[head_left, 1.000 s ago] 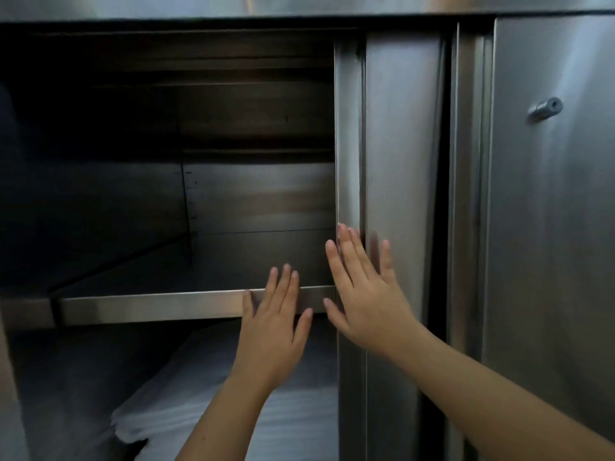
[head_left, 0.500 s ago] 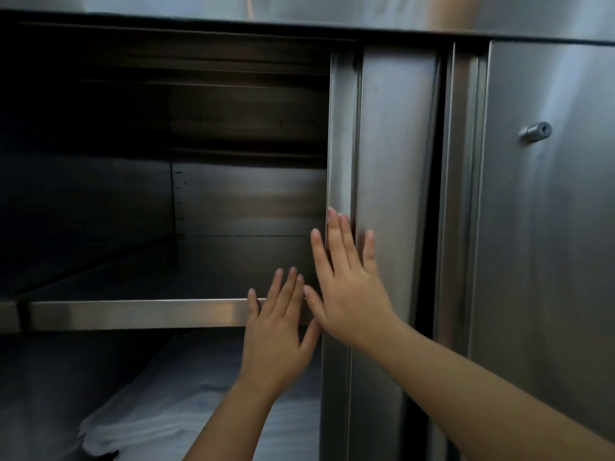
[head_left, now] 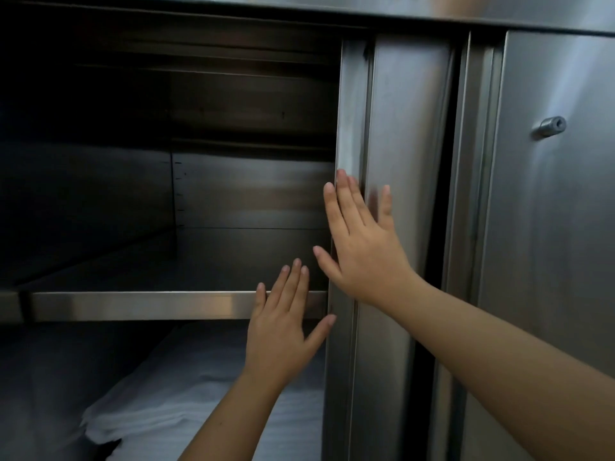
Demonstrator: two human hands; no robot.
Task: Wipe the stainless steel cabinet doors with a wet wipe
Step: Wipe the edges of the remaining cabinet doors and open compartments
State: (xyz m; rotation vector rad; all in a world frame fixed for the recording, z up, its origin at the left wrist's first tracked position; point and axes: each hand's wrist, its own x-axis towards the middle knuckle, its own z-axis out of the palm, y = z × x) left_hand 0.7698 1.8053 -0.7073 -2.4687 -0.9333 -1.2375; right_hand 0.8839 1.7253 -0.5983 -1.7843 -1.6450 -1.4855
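Note:
A stainless steel sliding cabinet door (head_left: 404,134) stands slid to the right, leaving the cabinet's left side open. My right hand (head_left: 361,241) lies flat with straight fingers against the door's left edge. My left hand (head_left: 283,327) is held open just left of that edge, in front of the shelf lip (head_left: 139,305), its thumb near the door. A second steel door (head_left: 549,244) with a small round knob (head_left: 550,125) fills the right side. No wet wipe is in view.
Inside the dark cabinet a steel shelf (head_left: 199,257) sits at mid height. Below it lies a stack of white folded sheets (head_left: 186,400). The counter's steel front edge (head_left: 366,8) runs along the top.
The view has shifted slightly; both hands stay flat at the door's edge, the right one a little higher along it. The door edge appears to have moved slightly left.

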